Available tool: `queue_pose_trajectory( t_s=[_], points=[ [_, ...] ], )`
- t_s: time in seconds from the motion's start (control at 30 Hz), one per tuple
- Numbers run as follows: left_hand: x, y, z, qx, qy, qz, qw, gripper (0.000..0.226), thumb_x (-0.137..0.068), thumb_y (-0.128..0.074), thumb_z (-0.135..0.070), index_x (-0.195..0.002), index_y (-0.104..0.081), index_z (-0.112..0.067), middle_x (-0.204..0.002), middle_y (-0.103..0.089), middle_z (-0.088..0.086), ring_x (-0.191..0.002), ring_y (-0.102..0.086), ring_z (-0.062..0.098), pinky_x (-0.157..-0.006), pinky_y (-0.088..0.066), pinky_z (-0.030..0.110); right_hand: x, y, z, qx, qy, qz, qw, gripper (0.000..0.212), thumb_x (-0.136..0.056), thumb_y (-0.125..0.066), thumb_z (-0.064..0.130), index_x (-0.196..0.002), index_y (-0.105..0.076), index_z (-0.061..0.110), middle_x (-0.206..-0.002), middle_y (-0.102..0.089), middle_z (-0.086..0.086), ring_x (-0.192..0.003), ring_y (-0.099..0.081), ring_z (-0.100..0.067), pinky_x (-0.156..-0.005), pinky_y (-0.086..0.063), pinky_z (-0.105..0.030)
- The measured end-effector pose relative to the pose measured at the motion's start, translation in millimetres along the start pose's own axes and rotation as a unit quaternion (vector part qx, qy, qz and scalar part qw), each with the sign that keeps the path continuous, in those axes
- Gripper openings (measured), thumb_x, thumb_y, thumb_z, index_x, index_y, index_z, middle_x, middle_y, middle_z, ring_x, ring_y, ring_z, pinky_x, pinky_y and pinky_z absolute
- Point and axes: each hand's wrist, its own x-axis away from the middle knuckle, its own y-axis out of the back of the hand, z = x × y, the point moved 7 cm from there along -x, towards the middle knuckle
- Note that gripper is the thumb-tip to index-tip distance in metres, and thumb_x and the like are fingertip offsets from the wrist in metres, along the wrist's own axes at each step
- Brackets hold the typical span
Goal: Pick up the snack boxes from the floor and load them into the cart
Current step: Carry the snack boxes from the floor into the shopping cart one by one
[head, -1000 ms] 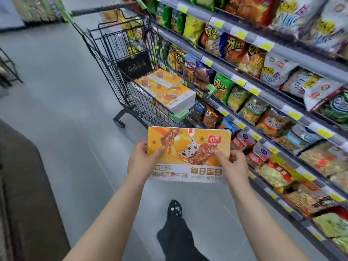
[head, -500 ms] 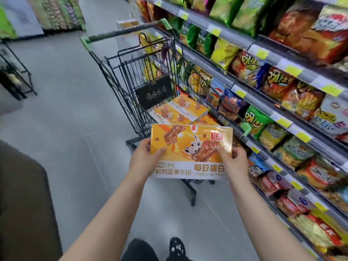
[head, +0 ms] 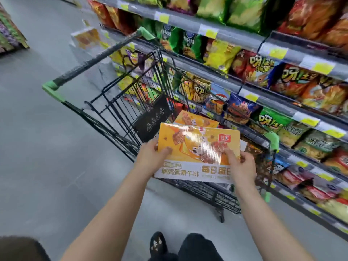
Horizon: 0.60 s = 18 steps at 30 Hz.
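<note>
I hold an orange and white snack box [head: 195, 147] flat over the near end of a black wire cart [head: 120, 102]. My left hand [head: 150, 157] grips its left edge, thumb on top. My right hand [head: 242, 165] grips its right edge, thumb on top. Another orange snack box [head: 194, 120] lies inside the cart basket, partly hidden behind the held one. The cart's green-tipped handle bar [head: 94, 59] runs across the far side.
Shelves [head: 263, 91] packed with snack bags run along the right, close to the cart. Grey floor [head: 37, 147] spreads to the left. A white display stand with a box on top [head: 86, 42] stands behind the cart. My feet [head: 158, 243] are at the bottom.
I have stepped closer to the cart. The held box has moved forward and now hangs over the cart basket, covering most of the boxes inside.
</note>
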Motion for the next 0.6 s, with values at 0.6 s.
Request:
queue_pose_trajectory(
  t_s=[0.6],
  points=[
    [-256,-59,-26,-0.033,0.089,0.112,0.989,0.014,-0.081,-0.064,-0.024,-0.084,-0.059,-0.01,-0.064,-0.047,0.0,-0.057,-0.044,0.016,-0.052,-0.031,0.028,-171,-109,1,0.047,-0.193,0.061,0.978,0.06,-0.091,-0.053,0.051,-0.133,-0.046,0.009,-0.124,-0.055,-0.005,-0.117,-0.054,-0.03,-0.091,-0.044,-0.039]
  ],
)
